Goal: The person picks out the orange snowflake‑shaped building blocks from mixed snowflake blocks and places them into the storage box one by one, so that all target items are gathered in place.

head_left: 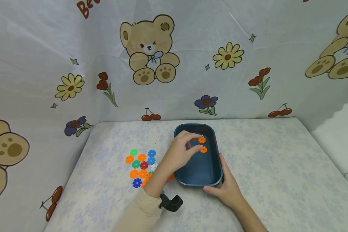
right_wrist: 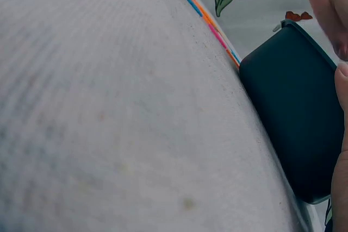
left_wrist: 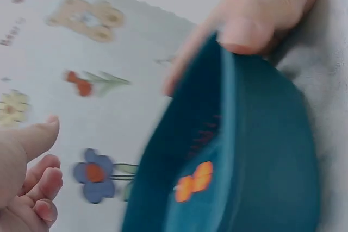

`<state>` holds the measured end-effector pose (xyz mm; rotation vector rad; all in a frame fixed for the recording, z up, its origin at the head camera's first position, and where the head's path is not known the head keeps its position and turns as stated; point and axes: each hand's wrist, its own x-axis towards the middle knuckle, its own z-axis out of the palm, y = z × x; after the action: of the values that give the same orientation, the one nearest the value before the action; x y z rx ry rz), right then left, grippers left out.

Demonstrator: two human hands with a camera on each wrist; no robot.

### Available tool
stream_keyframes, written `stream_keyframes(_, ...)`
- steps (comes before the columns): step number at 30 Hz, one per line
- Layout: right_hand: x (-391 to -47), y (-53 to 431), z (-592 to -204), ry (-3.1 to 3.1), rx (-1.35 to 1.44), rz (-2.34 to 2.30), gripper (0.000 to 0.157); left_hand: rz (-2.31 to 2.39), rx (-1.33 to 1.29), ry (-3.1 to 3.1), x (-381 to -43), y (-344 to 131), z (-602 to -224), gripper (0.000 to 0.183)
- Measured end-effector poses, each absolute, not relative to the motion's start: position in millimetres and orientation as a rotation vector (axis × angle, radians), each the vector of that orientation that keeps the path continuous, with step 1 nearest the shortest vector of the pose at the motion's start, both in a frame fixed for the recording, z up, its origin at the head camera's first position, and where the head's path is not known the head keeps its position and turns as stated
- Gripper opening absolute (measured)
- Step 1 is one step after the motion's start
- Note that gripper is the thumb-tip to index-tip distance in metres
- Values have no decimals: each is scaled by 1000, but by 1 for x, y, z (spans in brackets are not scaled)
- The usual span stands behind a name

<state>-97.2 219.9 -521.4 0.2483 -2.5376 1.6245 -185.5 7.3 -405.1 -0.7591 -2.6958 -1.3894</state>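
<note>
A dark blue tray, rounded at the corners, is set flat on the table. Two orange snowflake discs are seen lying inside, near its far end.

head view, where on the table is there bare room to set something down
Bare: the table right of the blue tray, out to the right edge, and the strip between tray and back curtain. Crowded: left of the tray, where the plastic discs lie under the left hand.
</note>
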Motion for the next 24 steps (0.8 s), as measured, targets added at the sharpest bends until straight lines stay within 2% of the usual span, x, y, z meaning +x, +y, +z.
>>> stream_keyframes(5, -97, 219, -520, -2557, 220, 1606, 131, -1429, -657, -2599, -160, -31, -386, 29)
stream_keyframes(9, -98, 219, -519, -2567, 213, 1607, 132, -1379, -487, -2596, -147, -58, -388, 27)
stream_keyframes(13, -98, 219, -519, -2570, 211, 1601, 132, -1330, -355, -2749, -140, -75, -409, 35)
stream_keyframes(18, -98, 219, -519, -2566, 223, 1600, 132, -1253, -335, -2994, -134, -86, -450, 50)
stream_keyframes(24, -98, 219, -520, -2568, 222, 1614, 131, -1170, -393, -3021, -133, -86, -483, 52)
